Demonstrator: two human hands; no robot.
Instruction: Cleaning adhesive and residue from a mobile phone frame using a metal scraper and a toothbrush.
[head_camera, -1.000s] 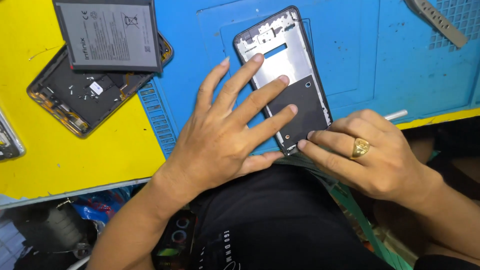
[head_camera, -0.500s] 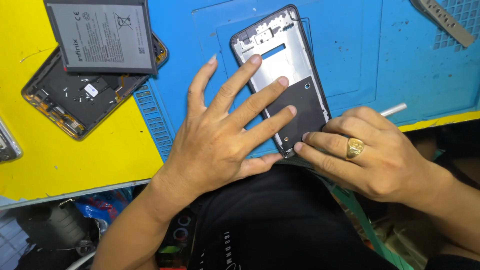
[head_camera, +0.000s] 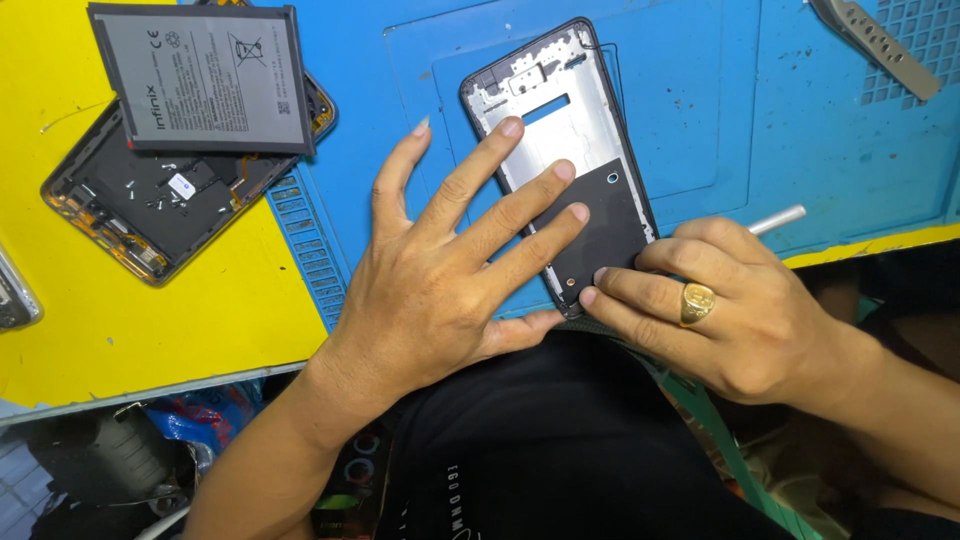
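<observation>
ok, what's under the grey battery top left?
The grey battery lies on an opened phone body on the yellow mat. Dark internals and a small white part show below the battery's edge. What the battery covers cannot be seen.

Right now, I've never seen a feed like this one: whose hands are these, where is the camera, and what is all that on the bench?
There is no machine here: a person works with two bare hands, and the one picture comes from a camera worn on their head, looking down. The left hand lies flat with spread fingers on a phone frame, a thin silvery and black shell lying on a blue work mat. The right hand, which wears a gold ring, presses its fingertips on the frame's lower end; a thin white stick pokes out behind it, and how it is held is hidden. Neither hand lifts the frame. To the left, on a yellow mat, lies an opened phone body with a flat grey battery resting on top. A grey metal tool lies at the top right.
</observation>
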